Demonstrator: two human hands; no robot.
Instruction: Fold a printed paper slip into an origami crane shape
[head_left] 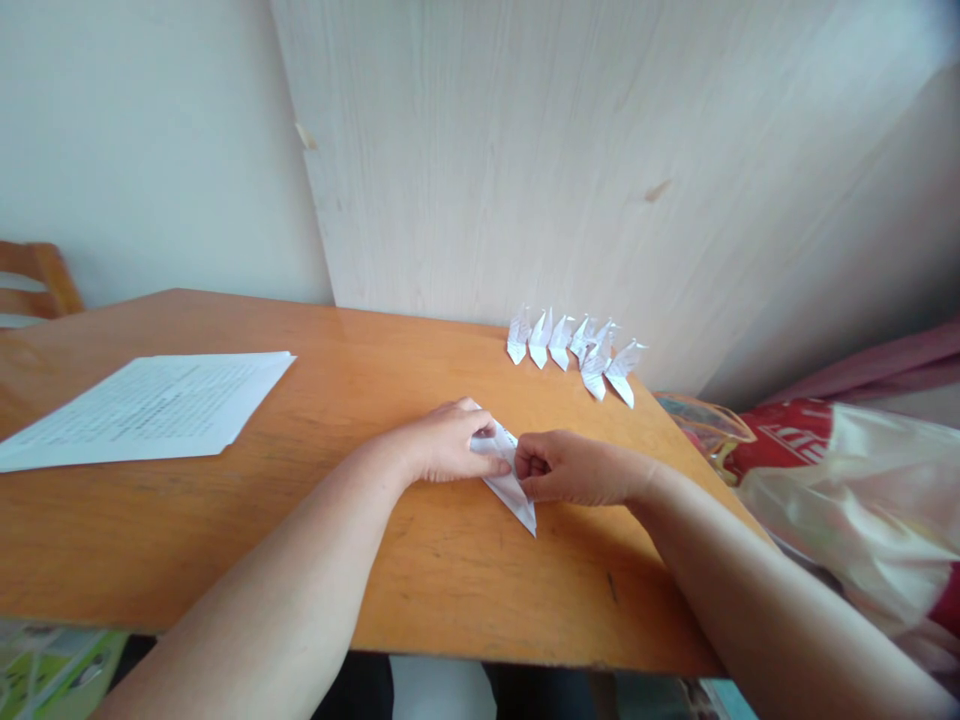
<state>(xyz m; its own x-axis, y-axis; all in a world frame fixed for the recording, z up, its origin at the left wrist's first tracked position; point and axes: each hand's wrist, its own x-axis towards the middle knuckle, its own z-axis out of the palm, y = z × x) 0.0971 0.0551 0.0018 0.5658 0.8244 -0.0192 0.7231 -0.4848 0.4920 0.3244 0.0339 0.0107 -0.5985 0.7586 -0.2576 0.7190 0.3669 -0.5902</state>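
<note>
A folded sheet of white paper, narrowing to a point toward me, lies on the wooden table between my hands. My left hand grips its left side, the thumb across the paper and the fingers behind it. Curled in from the right, my right hand pinches the paper's right edge between thumb and fingers. Part of the paper is hidden under both hands. Farther back stand several folded paper cranes in a cluster near the wall.
A stack of printed sheets lies on the left of the wooden table. A pale panel rises behind the table. Plastic bags sit beyond its right edge, and a wooden chair stands at far left.
</note>
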